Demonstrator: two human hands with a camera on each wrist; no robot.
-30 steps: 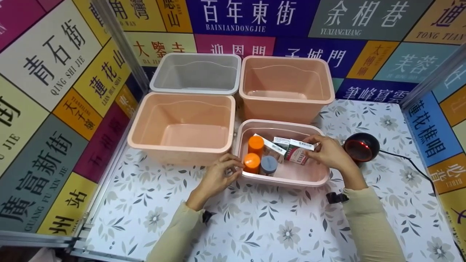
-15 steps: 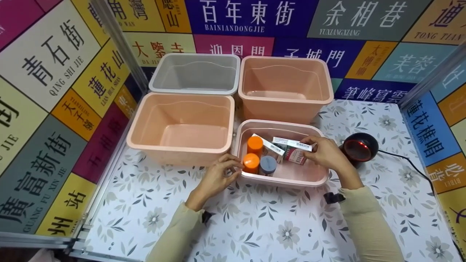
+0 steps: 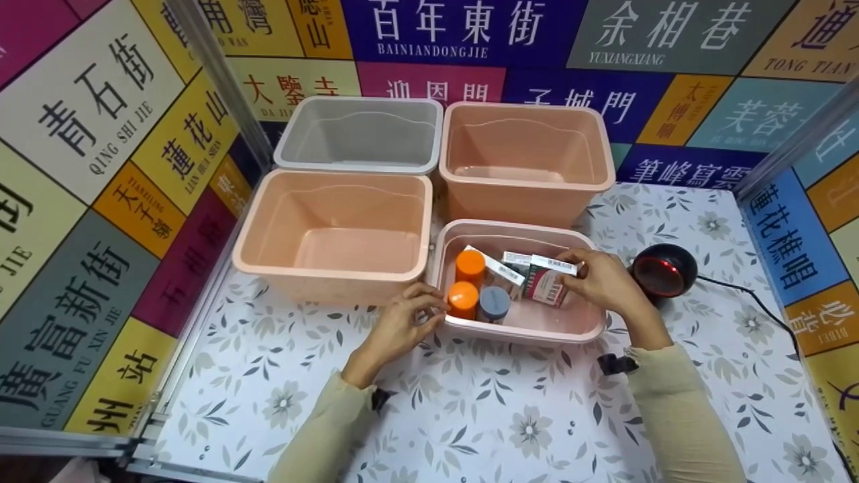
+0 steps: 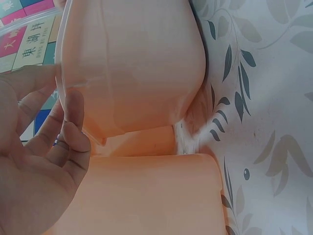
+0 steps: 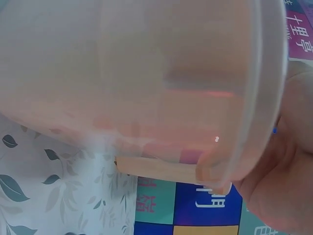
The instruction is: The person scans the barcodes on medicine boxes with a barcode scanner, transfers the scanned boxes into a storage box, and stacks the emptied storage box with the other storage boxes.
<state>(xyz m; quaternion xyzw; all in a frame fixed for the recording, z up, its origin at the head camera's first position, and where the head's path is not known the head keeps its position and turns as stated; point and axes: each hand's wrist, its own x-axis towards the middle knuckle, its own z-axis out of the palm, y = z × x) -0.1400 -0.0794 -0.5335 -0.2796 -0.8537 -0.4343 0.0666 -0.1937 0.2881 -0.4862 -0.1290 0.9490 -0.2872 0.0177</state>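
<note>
In the head view, the low pink bin [image 3: 530, 333] holds bottles and small boxes. My left hand [image 3: 400, 327] grips its left rim, with fingers [image 4: 74, 110] against the outer wall in the left wrist view. Inside the bin, my right hand [image 3: 602, 278] pinches the edge of a white, red and green medicine box [image 3: 548, 285]. A second white box [image 3: 515, 260] sits partly behind it, and another box [image 3: 503, 276] leans to its left. Two orange-capped bottles [image 3: 470, 266] and a grey-capped bottle [image 3: 494, 303] stand at the bin's left end. The wall hides the held box in the right wrist view.
A peach bin [image 3: 335, 274] stands left of the low bin. Behind are a grey bin [image 3: 359, 168] and another peach bin [image 3: 527, 201]. A black round device [image 3: 664, 270] glowing red, with a cable, sits right of my right hand. Printed panels enclose the table.
The medicine box in my right hand has tilted and shifted among the other boxes, briefly covering more of the one behind. My left hand stays at the bin rim.
</note>
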